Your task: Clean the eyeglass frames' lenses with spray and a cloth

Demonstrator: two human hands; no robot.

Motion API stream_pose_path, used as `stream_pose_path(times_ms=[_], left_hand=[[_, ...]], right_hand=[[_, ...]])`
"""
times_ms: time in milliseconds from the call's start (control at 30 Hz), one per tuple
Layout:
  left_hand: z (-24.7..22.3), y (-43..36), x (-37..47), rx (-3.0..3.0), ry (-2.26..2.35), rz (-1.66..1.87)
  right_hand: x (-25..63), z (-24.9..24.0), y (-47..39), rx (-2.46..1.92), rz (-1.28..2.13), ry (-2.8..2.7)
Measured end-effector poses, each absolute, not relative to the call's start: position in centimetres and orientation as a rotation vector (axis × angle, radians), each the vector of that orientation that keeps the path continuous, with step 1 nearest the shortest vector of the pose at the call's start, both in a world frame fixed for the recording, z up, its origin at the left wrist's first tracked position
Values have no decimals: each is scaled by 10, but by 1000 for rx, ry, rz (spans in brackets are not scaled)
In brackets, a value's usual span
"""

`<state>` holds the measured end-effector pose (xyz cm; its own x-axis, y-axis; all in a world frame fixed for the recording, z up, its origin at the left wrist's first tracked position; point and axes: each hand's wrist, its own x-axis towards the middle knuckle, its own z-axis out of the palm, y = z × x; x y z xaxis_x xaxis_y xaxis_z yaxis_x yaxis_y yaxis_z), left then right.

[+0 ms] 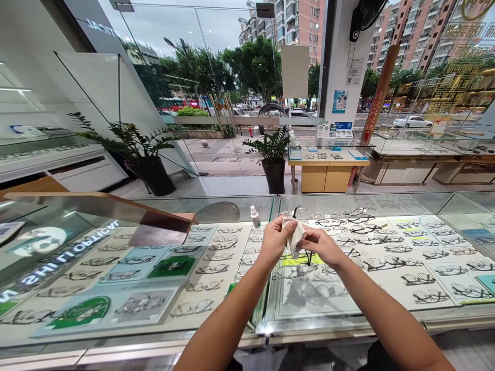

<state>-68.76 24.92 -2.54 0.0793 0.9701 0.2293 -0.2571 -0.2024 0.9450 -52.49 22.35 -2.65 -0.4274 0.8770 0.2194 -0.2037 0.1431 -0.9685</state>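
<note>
Above the glass counter, my left hand (275,239) is closed with its thumb pressed on a small pale cleaning cloth (293,235). My right hand (323,246) meets it from the other side, fingers pinched at the cloth's edge on what looks like a pair of eyeglasses. One dark temple (296,211) of the eyeglasses sticks up past the cloth, and another dark piece shows below the right fingers. The cloth and fingers hide the lenses. A small white spray bottle (254,217) stands on the counter, left of and beyond my hands.
Under the glass of the display counter (270,330) lie many eyeglass frames (367,229) in rows. A slanted wooden-edged panel (162,226) rises at the left. Beyond the counter are potted plants (274,170), a small display table (328,167) and glass shopfront panes.
</note>
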Motion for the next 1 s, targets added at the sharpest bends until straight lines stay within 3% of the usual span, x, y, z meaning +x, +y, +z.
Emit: stream_pose_path(times_ms=[300, 667, 1000], left_hand=[[-21, 253, -696, 1173, 625, 1152], [-29, 253, -689, 1229, 806, 1355], [-30, 267, -693, 987, 736, 1423]], right_hand=[[-515, -22, 230, -699, 1452, -1337], [-527, -32, 223, -640, 1604, -1334], [-510, -25, 235, -632, 1434, -1196]])
